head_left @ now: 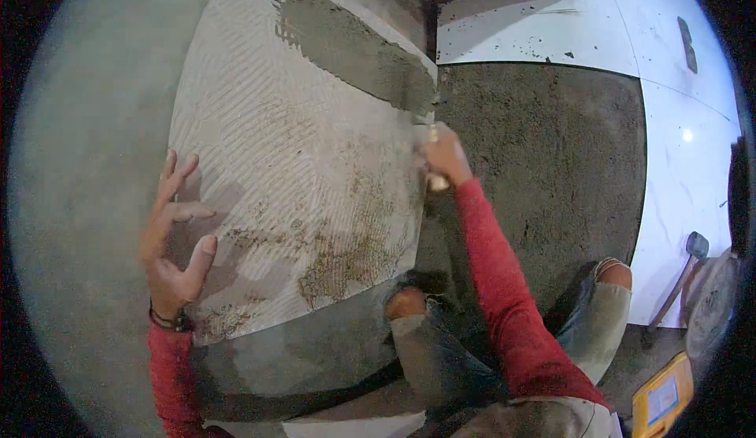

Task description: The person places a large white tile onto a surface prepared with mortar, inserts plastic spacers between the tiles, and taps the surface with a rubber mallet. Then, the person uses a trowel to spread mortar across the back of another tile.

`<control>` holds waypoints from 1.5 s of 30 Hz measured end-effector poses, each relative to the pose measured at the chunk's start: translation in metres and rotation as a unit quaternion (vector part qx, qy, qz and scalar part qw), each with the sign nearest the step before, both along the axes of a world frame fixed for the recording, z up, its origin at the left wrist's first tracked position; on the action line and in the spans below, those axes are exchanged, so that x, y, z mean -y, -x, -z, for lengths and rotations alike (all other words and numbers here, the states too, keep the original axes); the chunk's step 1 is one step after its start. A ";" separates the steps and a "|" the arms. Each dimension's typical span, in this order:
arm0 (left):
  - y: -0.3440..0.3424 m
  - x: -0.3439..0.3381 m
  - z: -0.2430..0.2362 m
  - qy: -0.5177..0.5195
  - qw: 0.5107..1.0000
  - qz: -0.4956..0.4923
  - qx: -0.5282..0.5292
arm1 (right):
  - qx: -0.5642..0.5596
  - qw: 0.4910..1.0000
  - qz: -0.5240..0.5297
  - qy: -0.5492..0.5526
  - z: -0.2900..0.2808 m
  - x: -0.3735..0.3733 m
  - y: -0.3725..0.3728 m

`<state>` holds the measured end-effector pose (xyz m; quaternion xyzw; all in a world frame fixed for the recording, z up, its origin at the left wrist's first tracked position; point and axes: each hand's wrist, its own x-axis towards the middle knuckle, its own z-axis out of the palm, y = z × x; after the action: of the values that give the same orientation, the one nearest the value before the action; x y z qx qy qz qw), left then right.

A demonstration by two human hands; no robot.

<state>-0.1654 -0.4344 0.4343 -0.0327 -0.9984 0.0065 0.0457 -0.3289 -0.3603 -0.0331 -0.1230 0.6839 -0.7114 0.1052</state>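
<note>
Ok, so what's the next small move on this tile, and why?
Probably draw the trowel in the right hand down across the tile: mortar covers only its upper strip, the rest is bare, and the left hand braces its edge.

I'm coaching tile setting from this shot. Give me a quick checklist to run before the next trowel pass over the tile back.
1. Left hand steadies the upturned tile at its left edge: ok.
2. Right hand grips the tool handle: ok; the blade is hidden, cannot tell.
3. Mortar patch covers only the tile's top corner: not ok.
4. Old residue on the lower tile back: not ok.
5. Mortar bed looks evenly filled: ok.
6. Mallet lies on the laid tiles, right: ok.
</note>
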 end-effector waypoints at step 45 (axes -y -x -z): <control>0.001 0.039 0.011 -0.017 0.993 0.118 -0.009 | 0.188 0.604 0.223 -0.742 -0.192 -0.720 -0.272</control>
<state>-0.1666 -0.4738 0.4233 -0.1493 -0.9871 -0.0159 0.0558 -0.0574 0.3600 0.1585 0.2899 0.9484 0.0306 0.1249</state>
